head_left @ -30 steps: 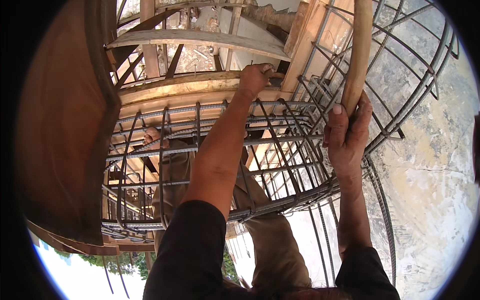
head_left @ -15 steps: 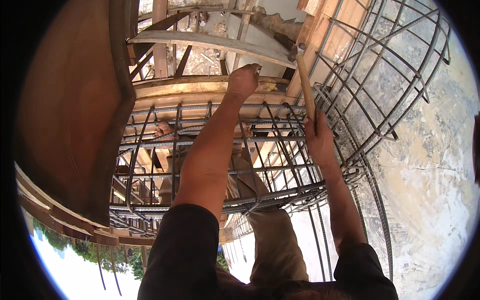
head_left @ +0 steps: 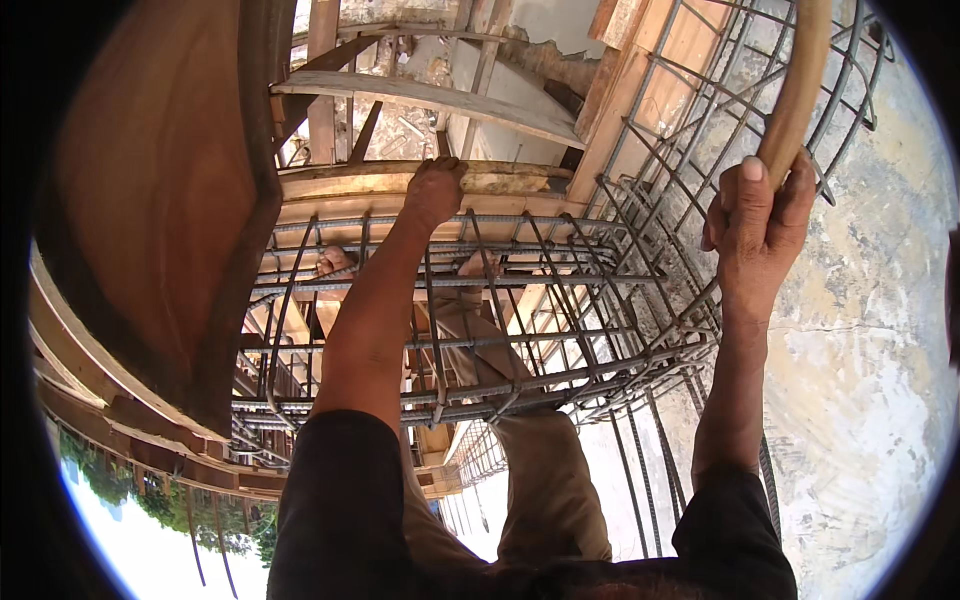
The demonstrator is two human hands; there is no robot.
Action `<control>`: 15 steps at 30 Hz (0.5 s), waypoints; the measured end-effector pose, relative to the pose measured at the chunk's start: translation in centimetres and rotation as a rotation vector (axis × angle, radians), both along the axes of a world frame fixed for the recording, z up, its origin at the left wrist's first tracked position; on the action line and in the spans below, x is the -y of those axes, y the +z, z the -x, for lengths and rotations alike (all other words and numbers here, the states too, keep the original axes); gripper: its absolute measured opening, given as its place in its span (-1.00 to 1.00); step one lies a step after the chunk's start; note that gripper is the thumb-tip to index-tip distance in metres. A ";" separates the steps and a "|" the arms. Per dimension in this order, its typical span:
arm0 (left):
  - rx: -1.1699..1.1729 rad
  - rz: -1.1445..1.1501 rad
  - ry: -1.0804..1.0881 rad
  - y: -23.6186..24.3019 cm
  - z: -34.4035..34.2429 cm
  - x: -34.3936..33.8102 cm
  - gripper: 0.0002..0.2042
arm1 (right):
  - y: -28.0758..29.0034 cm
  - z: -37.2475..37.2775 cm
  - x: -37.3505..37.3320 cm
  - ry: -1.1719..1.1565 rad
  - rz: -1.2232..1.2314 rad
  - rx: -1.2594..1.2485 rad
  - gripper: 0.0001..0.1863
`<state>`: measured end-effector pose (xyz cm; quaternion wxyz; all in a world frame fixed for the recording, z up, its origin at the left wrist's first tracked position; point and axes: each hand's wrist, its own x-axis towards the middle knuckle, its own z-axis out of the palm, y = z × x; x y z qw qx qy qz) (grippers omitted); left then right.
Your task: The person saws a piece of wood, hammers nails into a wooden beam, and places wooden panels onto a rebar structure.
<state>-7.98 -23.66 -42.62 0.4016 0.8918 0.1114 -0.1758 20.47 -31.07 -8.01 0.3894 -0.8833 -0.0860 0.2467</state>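
Note:
My right hand (head_left: 752, 235) is wrapped round the wooden handle of a hammer (head_left: 797, 95), raised at the upper right; its head is out of the picture. My left hand (head_left: 436, 192) is closed over a long wooden beam (head_left: 510, 184), with the fingers bent at its far edge; the fingertips are hidden. A cage of ribbed steel bars (head_left: 520, 280) lies below my left forearm, between the beam and my body.
A large brown panel (head_left: 160, 200) stands at the left. More bar cages (head_left: 740, 90) run along a stained wall (head_left: 850, 350) at the right. Beyond the beam, a plank (head_left: 430, 92) crosses an opening with timber struts. My bare feet (head_left: 335, 262) show through the bars.
My right hand has lifted the hammer up and to the right, and its head has left the picture. My left hand has moved left and down onto the beam.

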 end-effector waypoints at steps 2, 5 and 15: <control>-0.274 0.101 -0.008 1.2 -1.5 -0.2 -0.60 | -2.0 0.5 -0.4 -0.025 -0.099 0.118 -0.68; -0.119 0.049 0.015 0.5 -1.4 -0.2 -0.60 | -7.9 6.8 8.0 0.199 0.489 0.161 -0.70; -0.141 0.048 0.039 0.4 -0.1 0.1 -0.60 | -0.3 -1.5 -1.4 -0.036 -0.106 0.067 -0.75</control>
